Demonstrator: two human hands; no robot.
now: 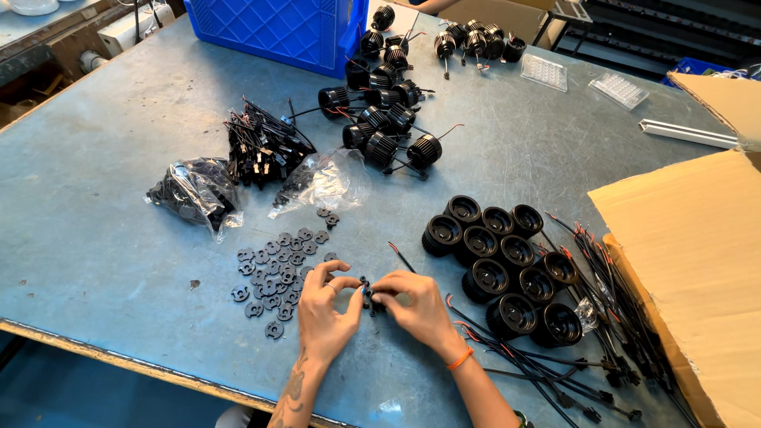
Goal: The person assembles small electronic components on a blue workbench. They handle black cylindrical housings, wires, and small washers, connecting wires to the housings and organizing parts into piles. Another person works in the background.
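Bare counter point(103, 198) lies open at nine o'clock of the hands, while discs point(273, 273) crowd eleven, black housings point(499, 265) block two, and wires point(555, 364) bar four.

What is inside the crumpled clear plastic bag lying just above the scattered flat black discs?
The clear plastic bag looks mostly empty: a few small black parts gather at its left end. Glare on the film hides whether more lie deeper inside, and their exact kind is unclear.

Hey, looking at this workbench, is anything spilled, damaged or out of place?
Nothing looks damaged. The small flat black discs lie loosely scattered beside the left hand, near an open clear bag. The black housings sit grouped by the right hand, and both hands pinch a small black part.
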